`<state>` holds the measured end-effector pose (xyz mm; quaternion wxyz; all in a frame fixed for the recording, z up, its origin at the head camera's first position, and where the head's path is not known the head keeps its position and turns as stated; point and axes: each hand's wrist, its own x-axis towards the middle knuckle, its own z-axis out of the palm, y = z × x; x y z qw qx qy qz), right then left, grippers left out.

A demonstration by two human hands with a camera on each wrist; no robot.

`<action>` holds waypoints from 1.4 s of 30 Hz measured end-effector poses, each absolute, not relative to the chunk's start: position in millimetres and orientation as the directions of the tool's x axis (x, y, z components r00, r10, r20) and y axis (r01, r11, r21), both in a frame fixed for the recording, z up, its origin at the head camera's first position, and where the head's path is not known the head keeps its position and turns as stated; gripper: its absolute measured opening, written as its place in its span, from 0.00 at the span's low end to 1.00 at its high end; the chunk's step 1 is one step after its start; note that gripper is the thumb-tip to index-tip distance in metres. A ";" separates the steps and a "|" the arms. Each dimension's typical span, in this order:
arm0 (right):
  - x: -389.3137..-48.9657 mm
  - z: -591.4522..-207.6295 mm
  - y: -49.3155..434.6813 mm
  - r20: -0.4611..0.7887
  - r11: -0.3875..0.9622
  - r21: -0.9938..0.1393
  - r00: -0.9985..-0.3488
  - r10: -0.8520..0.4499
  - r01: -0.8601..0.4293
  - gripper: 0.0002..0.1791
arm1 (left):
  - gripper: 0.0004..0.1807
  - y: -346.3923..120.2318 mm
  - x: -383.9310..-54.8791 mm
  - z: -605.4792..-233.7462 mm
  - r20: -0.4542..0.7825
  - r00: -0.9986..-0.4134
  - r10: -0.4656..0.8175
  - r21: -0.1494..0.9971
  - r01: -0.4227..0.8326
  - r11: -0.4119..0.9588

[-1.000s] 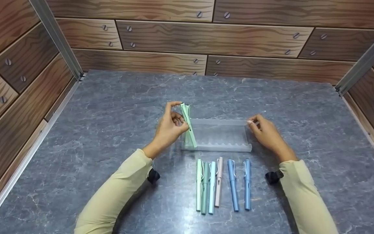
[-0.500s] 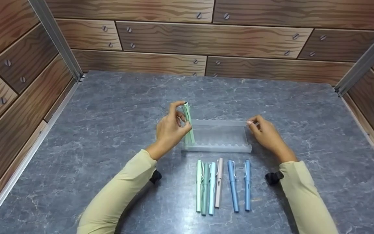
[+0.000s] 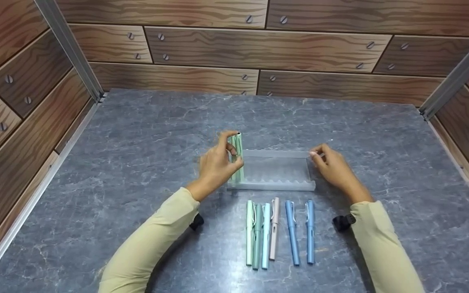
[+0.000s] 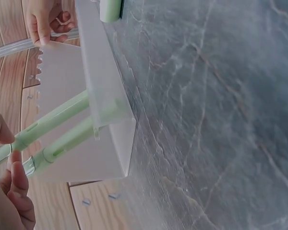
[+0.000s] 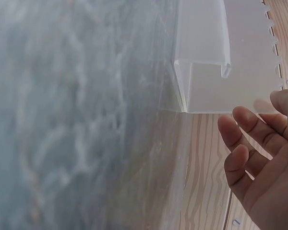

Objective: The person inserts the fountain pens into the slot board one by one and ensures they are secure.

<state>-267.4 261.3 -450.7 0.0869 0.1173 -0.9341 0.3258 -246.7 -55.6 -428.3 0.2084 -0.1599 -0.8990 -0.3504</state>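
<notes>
A clear plastic pen stand (image 3: 277,167), with a notched top edge and a front lip, stands mid-table. At its left end my left hand (image 3: 216,165) pinches a light green pen (image 4: 57,117). The pen's lower end sits behind the lip. Beside it, further left, another light green pen (image 4: 77,136) leans in the stand, partly hidden by my fingers in the head view. My right hand (image 3: 334,167) holds the stand's upper right corner between thumb and fingers.
Nearer me lie a light green pen (image 3: 249,234), a dark green pen (image 3: 256,244), a pale blue pen (image 3: 266,238), a pinkish pen (image 3: 274,234) and two blue pens (image 3: 310,234), roughly parallel. Wood-patterned walls (image 3: 267,49) border the grey tabletop (image 3: 169,122).
The pen in my left hand, tilted across the stand one second ago, has straightened and moved alongside the first pen. My left hand shifted slightly right. My right hand stayed at the corner.
</notes>
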 end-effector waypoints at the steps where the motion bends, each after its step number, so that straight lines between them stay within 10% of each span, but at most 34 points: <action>1: -267.5 -450.8 261.2 0.238 0.760 -0.589 -0.958 -0.162 -0.275 0.12 | 0.30 -54.7 -246.9 -428.0 0.487 -0.862 0.144 0.559 0.434 0.707; 42: -267.1 -450.9 261.9 0.240 0.746 -0.601 -0.955 -0.174 -0.287 0.12 | 0.32 -52.8 -257.2 -416.8 0.366 -0.891 0.269 0.291 0.384 0.876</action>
